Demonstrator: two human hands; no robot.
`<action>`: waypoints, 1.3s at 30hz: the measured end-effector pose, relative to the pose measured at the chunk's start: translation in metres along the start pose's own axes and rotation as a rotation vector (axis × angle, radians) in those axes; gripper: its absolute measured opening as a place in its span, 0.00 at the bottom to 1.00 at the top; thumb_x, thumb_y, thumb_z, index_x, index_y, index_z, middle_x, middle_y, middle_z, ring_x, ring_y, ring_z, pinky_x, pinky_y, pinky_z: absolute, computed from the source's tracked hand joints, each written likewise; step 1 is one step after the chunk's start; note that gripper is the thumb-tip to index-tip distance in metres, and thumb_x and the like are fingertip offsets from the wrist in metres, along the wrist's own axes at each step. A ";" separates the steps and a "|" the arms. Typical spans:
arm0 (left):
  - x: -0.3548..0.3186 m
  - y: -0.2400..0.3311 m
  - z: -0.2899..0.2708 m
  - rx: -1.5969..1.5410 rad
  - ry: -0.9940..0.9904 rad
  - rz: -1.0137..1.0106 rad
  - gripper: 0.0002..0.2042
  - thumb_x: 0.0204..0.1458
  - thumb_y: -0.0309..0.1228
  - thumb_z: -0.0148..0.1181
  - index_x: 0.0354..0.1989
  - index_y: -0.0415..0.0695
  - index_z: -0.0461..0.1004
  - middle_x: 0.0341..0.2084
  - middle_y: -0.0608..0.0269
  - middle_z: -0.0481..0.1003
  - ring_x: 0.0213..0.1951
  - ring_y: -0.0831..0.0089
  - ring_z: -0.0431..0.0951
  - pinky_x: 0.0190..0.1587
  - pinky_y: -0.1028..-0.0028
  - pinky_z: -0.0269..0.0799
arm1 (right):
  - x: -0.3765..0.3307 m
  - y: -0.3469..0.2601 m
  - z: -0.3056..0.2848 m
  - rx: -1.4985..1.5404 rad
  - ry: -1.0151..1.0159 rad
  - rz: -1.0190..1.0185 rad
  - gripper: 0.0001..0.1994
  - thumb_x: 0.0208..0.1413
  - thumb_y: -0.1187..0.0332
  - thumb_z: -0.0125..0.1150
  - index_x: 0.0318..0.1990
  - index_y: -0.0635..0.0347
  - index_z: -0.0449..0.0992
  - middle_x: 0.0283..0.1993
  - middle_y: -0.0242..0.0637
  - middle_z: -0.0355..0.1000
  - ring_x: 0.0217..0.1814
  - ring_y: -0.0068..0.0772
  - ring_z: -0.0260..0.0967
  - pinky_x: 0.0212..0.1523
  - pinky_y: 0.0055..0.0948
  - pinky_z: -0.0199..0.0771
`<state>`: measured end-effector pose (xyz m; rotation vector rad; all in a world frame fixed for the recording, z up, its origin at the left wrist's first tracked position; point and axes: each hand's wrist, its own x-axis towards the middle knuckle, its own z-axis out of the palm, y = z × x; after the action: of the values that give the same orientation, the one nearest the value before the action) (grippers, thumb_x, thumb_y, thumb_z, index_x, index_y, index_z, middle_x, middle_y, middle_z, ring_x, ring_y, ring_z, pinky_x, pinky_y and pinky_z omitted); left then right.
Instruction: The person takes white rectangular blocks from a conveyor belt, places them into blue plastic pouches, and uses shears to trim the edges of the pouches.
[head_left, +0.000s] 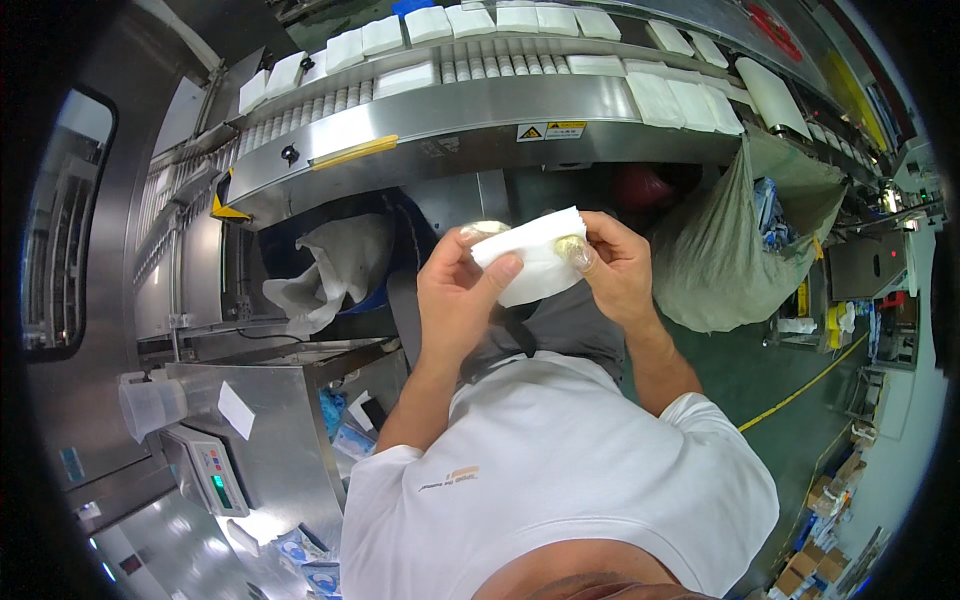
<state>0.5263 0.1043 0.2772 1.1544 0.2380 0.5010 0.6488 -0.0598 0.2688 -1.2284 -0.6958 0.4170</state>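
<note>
My left hand (453, 295) and my right hand (619, 270) are raised in front of my body, below the conveyor's near edge. Between them they hold a folded white sheet (528, 262), soft like a wipe or tissue. Its upper edge slants up to the right. The left thumb presses on its near face, and the right thumb pinches the opposite end. Shiny, yellowish coverings show on a left finger and the right thumb. The fingers behind the sheet are partly hidden.
Ahead runs a steel roller conveyor (480, 108) carrying white folded stacks (428, 24). Several white sheets (688, 106) overhang its near edge at right. A grey-green cloth bag (705, 255) hangs below there. At left are a blue bin (285, 245), a steel table (280, 400) and a scale (207, 468).
</note>
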 end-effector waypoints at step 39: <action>-0.140 0.122 -0.164 0.344 0.585 -0.059 0.31 0.44 0.20 0.76 0.60 0.37 0.70 0.46 0.59 0.78 0.50 0.69 0.80 0.55 0.69 0.78 | 0.067 0.104 0.072 0.211 -0.778 0.443 0.25 0.70 0.60 0.59 0.69 0.63 0.65 0.62 0.41 0.73 0.63 0.32 0.70 0.66 0.34 0.70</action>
<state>0.3029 0.2065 0.3140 1.3064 0.8884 0.7593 0.6559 0.0656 0.1999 -0.9964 -0.9975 1.3469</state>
